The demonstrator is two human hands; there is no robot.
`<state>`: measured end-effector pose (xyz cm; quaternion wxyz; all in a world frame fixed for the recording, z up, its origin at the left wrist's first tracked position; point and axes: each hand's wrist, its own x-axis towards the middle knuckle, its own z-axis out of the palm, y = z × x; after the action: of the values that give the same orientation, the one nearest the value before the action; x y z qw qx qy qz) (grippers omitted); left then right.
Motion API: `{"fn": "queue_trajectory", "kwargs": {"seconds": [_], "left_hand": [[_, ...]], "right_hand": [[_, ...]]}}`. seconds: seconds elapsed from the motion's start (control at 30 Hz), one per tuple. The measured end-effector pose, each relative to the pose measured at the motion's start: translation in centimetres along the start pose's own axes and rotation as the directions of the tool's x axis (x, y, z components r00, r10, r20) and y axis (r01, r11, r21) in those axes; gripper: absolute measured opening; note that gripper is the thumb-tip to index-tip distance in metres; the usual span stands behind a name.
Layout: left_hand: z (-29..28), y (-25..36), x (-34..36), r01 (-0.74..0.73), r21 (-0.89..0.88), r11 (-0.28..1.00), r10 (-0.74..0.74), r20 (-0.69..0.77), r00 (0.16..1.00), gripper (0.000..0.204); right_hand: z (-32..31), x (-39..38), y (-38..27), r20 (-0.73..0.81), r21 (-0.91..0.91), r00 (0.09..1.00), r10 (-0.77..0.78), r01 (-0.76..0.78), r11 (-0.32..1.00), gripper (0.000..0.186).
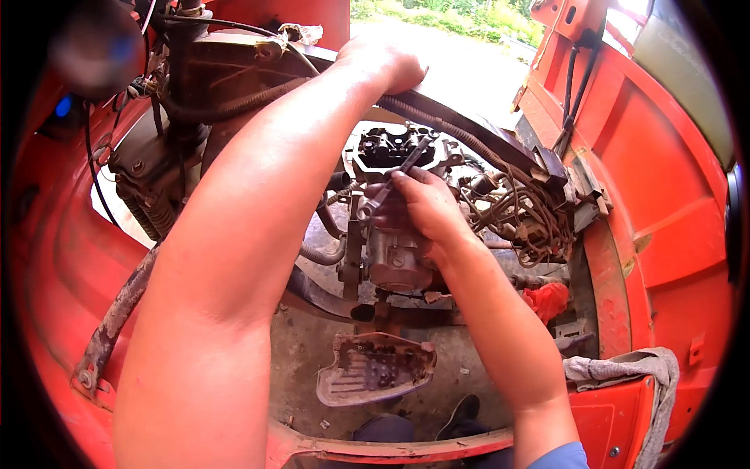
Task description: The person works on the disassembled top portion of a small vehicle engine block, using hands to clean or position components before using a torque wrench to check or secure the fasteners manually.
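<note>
My right hand [430,205] is closed around a metal wrench [412,157] with ring-shaped ends. It slants across the near side of an engine [397,258], its upper end by the open top. Inside that opening, dark valve-gear parts [388,145] show. Farther up, my left hand [383,64] grips a dark frame rail [449,117] that crosses behind the engine. The fingers there bend over the far side, mostly out of sight. My left forearm covers part of the rail and the space left of the engine.
Red body panels [664,180] rise on both sides. Right of the engine hangs a tangled wiring bundle [523,215], with a red cloth [547,301] below. A dirty ribbed cover [376,369] lies on the ground. A grey rag [625,366] drapes over the near-right red edge.
</note>
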<state>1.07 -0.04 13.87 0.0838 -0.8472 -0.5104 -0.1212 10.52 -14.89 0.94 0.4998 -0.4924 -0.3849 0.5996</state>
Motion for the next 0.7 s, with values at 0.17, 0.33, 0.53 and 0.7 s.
{"fn": "queue_trajectory", "kwargs": {"seconds": [0.17,0.33,0.53,0.7], "left_hand": [[0.7,0.2,0.5,0.025,0.046,0.999,-0.026,0.024,0.999,0.050],[0.8,0.4,0.7,0.021,0.039,0.999,-0.021,0.004,1.000,0.050],[-0.2,0.3,-0.3,0.018,-0.029,0.999,-0.018,0.016,1.000,0.049],[-1.0,0.7,-1.5,-0.023,-0.043,0.999,0.024,0.019,1.000,0.050]], "right_hand": [[-5.9,-1.8,-2.1,-0.023,-0.317,0.999,-0.032,0.023,0.948,0.022],[-10.7,-1.7,-4.9,-0.045,-0.488,0.999,-0.021,-0.004,0.873,0.021],[-12.5,-0.2,-8.7,-0.044,-0.649,0.995,0.088,-0.095,0.755,0.030],[-13.0,-0.5,-9.3,-0.057,-0.571,0.992,0.117,-0.128,0.811,0.026]]}}
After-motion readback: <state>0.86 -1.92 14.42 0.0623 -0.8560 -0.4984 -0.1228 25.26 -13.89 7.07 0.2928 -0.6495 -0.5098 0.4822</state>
